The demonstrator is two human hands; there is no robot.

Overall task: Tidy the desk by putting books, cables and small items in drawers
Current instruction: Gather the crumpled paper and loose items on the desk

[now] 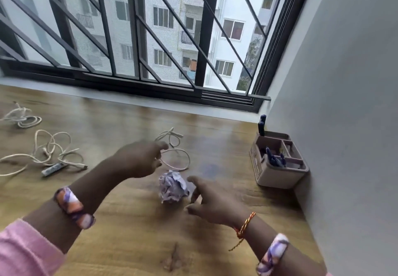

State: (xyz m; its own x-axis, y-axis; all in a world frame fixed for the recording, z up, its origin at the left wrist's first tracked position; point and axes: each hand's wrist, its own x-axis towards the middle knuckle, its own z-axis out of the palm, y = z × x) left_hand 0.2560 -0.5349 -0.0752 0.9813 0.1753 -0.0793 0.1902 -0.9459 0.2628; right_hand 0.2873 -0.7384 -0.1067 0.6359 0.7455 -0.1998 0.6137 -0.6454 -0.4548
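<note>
While both our hands are empty, left hand (140, 159) loosely spread over the nearest cable (175, 153) and right hand (212, 200) half-open just beside the paper ball (173, 186) mid-desk (129, 222), we should probably gather loops before lifting. We count three cables, one paper ball, one organizer (277, 163).

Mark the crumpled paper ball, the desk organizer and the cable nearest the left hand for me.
Crumpled paper ball (173, 187): head view, middle of the wad.
Desk organizer (277, 176): head view, its front wall.
Nearest cable (187, 157): head view, right side of its loop.
</note>
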